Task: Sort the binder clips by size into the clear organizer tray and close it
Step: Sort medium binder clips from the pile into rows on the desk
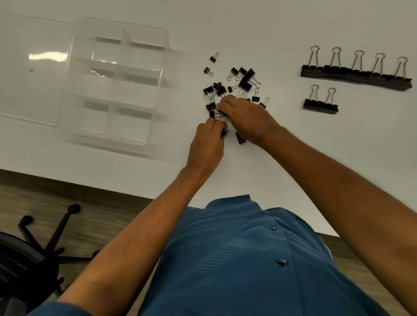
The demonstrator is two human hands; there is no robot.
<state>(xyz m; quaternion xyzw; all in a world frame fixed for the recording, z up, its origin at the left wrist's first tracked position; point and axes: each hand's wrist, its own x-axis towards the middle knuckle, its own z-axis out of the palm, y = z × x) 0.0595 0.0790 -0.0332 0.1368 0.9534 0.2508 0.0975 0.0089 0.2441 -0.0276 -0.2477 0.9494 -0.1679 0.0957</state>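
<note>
Your tray (108,134): clear glossy plastic. Clips (244,81): matt black bodies, shiny wire handles, likely metal. Table (264,24): smooth matt white. Your shirt (242,274): blue cloth. Floor (111,220): wood-look.

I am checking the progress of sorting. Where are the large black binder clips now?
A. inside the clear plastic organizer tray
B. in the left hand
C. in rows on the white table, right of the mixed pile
C: the large black binder clips stand in two rows on the white table, right of the mixed pile of smaller clips.
</note>
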